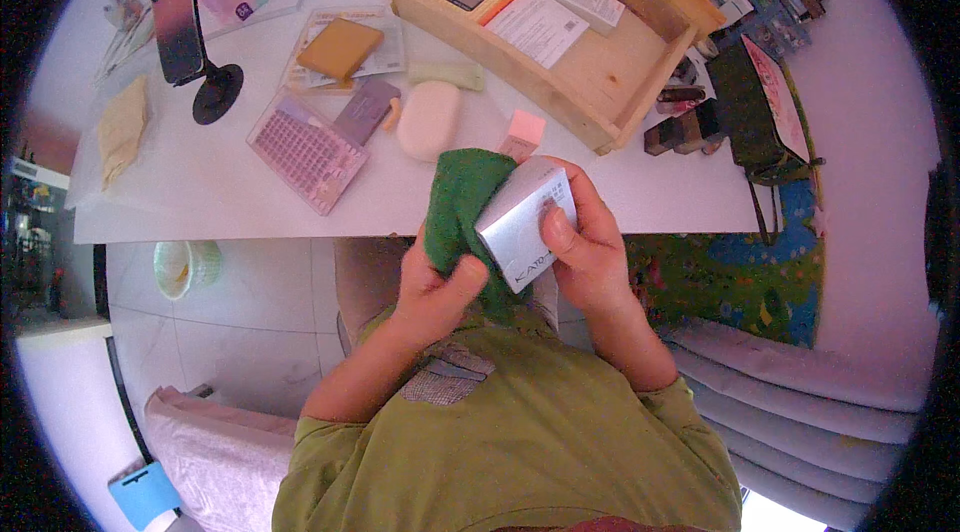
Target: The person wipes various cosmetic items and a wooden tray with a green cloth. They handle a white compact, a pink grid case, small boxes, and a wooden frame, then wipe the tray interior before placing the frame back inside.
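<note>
Just past the table's front edge, my left hand [439,292] grips a green cloth [465,202], with the thumb across its lower part. My right hand [592,247] holds a silvery white carton [525,232] that bears writing, its thumb on the front face. The cloth touches the carton's left side and hangs down between my hands. Directly beyond them a small pink box [523,133] stands on the white table [600,190]. A pale pink rounded case [429,119] lies to its left.
A wooden drawer box [517,93] holds cartons and an orange palette. Leftward lie a clear case with rows of small pieces [307,149], a purple box [367,110], a mustard square case [341,48] and a phone on a stand [178,21]. A black bag [757,111] and cosmetics stand right.
</note>
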{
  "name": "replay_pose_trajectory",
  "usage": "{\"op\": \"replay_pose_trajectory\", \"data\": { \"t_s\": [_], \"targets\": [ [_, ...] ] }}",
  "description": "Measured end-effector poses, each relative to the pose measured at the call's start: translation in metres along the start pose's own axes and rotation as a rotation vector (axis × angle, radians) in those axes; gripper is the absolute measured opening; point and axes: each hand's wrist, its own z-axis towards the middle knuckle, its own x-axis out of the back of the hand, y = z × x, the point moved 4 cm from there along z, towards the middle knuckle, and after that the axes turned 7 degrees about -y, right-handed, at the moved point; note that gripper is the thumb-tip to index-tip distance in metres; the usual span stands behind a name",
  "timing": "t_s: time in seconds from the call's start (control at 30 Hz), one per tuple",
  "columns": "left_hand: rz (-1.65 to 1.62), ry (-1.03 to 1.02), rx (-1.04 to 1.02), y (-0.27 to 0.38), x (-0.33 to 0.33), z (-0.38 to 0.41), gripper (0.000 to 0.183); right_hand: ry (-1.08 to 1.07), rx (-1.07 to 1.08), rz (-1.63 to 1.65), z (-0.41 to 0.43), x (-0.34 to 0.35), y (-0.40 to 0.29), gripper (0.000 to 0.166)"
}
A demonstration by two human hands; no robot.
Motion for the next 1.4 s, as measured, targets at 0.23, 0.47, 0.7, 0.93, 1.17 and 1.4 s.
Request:
{"op": "replay_pose_trajectory", "data": {
  "t_s": [0.23,0.47,0.7,0.93,1.17,1.4],
  "targets": [
    [0.294,-0.084,0.015,0.0,0.004,0.007,0.047,0.099,0.097,0.018,-0.004,-0.001,0.008,0.044],
    [0.063,0.186,0.138,-0.006,0.004,0.009,0.029,0.446,-0.001,0.146,-0.013,0.036,0.014,0.039],
    [-0.274,0.356,0.12,-0.004,0.016,0.022,0.028,0.613,-0.081,-0.154,-0.016,0.064,0.02,0.046],
    [-0.443,0.286,0.119,0.0,0.019,0.026,0.039,0.532,-0.174,-0.269,-0.017,0.056,0.017,0.056],
    [-0.896,0.162,0.1,0.004,0.031,0.03,0.065,0.542,-0.023,-1.008,-0.032,0.06,-0.016,0.054],
    [-0.678,0.1,0.07,0.008,0.03,0.033,0.065,0.49,0.3,-1.329,0.029,0.066,-0.092,0.038]
  ]
}}
